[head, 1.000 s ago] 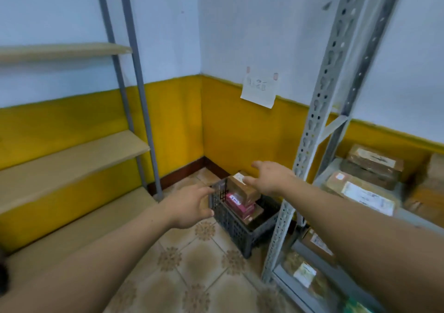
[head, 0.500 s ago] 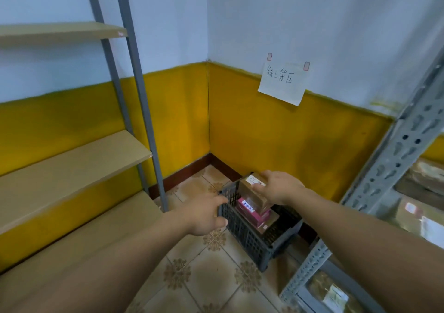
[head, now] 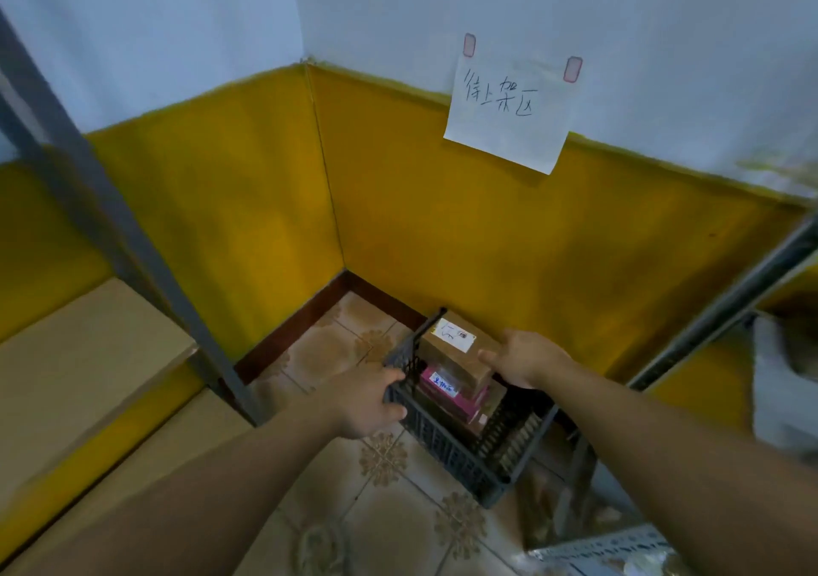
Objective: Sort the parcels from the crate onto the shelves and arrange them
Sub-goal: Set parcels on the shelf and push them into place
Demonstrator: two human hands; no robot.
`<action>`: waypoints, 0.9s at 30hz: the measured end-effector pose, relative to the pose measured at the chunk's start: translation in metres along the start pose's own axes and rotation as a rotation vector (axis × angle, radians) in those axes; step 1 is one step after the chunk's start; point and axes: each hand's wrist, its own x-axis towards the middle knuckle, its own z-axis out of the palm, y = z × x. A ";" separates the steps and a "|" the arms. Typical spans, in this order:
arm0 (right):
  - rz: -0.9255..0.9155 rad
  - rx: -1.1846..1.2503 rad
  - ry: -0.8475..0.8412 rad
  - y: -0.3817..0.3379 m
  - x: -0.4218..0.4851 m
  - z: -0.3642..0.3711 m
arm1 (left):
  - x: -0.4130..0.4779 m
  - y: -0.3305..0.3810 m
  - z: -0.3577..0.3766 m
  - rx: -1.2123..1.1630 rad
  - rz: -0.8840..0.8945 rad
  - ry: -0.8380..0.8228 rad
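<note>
Brown cardboard parcel: it lay topmost in the crate, white label facing up, and rose above the crate's rim.
Pink parcel: it sat directly under the brown one, inside the crate, with a white strip label on its top.
Crate: dark grey slatted plastic, it stood on the tiled floor, close against the yellow wall.
Left hand: I had it on the crate's left corner, fingers curled over the rim and thumb on the outer wall, gripping the crate.
Right hand: I held it over the crate, against the right end of the brown cardboard parcel, thumb stretched across the parcel's top. My fingers were hidden behind the parcel, so I could not tell whether they closed on it.
Paper sign: handwritten, it was taped to the wall above the crate.
Wooden shelf boards: they lay left of the crate, behind a grey upright post.
Metal rack: it stood right of the crate, partly blurred.
</note>
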 end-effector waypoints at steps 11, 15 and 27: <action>0.250 0.168 -0.046 -0.003 0.140 0.011 | 0.196 -0.088 -0.054 0.053 0.090 -0.146; 0.250 0.192 -0.077 0.015 0.193 0.026 | 0.263 -0.096 -0.041 0.036 0.076 -0.144; 0.237 0.185 -0.192 0.108 0.367 0.155 | 0.455 -0.127 0.092 -0.071 -0.015 -0.147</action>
